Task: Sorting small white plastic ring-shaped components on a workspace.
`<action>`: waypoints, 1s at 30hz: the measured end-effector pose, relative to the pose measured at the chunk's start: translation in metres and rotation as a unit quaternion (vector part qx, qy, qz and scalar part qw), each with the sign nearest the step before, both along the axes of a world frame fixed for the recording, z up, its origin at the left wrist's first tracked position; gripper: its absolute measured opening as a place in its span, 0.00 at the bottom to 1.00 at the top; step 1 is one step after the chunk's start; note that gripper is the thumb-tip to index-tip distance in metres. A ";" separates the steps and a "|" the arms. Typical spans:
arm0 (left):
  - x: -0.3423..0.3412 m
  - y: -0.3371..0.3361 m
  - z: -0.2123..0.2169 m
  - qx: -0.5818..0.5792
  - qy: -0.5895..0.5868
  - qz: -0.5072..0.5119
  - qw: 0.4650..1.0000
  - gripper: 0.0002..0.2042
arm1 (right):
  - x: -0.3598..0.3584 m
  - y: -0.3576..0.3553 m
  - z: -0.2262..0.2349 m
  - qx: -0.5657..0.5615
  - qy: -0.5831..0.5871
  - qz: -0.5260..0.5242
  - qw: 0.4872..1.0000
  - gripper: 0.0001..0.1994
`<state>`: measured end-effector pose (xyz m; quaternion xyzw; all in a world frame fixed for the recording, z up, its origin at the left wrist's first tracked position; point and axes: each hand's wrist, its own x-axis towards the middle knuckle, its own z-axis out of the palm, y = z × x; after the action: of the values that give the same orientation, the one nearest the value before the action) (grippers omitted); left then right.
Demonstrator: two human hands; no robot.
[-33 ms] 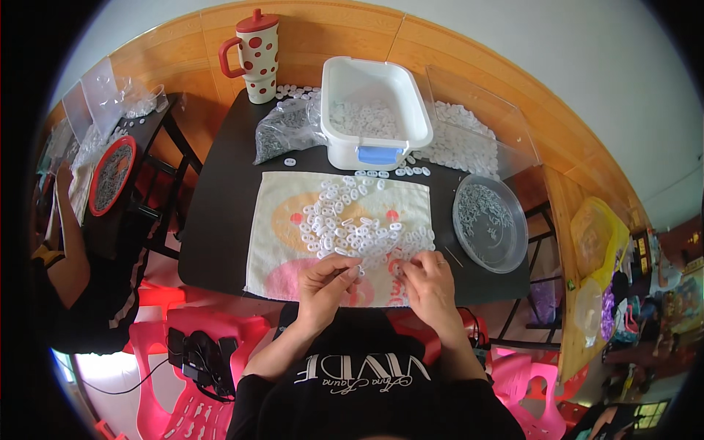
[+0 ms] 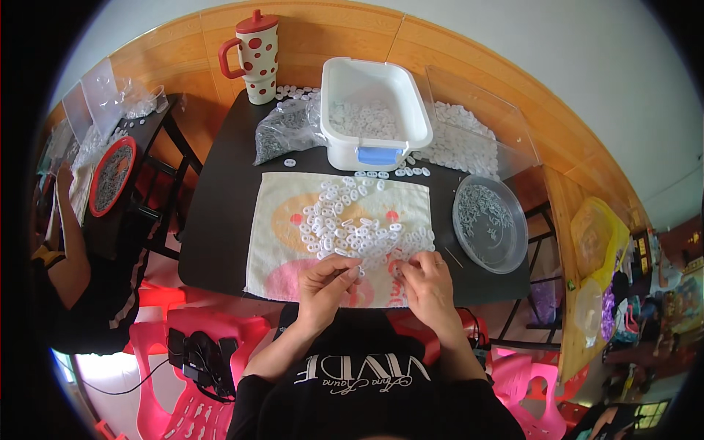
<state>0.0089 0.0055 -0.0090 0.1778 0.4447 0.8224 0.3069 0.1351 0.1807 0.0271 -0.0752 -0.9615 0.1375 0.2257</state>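
Small white oval plastic pieces with holes (image 2: 356,231) lie in a loose heap on a pale patterned towel (image 2: 275,205). My left hand (image 2: 323,290) is at the heap's near edge, thumb and forefinger pinched on a white oval plastic piece (image 2: 360,271). A little to the right, my right hand (image 2: 430,286) is closed with its fingertips low over the towel beside the heap. What its fingers hold is too small to make out. To its right stands a round clear tray (image 2: 506,257) of small grey metal parts (image 2: 484,209).
Behind the towel stands a white bin (image 2: 341,154) with more white pieces. Beside it are a bag of grey parts (image 2: 282,132), a dotted tumbler (image 2: 260,62) and a clear box of white pieces (image 2: 462,143). A thin stick (image 2: 454,256) lies near the tray. Another person's arm (image 2: 70,227) shows at left.
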 end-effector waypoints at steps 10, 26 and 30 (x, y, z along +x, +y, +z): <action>0.000 0.002 -0.006 0.008 -0.011 -0.022 1.000 0.08 | -0.008 -0.003 -0.015 -0.106 0.098 0.091 0.985 0.13; 0.005 -0.001 0.004 0.012 -0.024 -0.031 0.999 0.07 | -0.024 -0.038 -0.001 -0.522 0.143 0.066 0.838 0.06; 0.005 -0.001 0.004 0.024 -0.014 -0.023 0.999 0.07 | -0.027 -0.042 0.002 -0.502 0.159 0.061 0.848 0.05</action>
<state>0.0142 0.0046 -0.0050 0.1839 0.4164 0.8282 0.3270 0.1086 0.1391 0.0294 -0.0963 -0.7148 0.6252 0.2981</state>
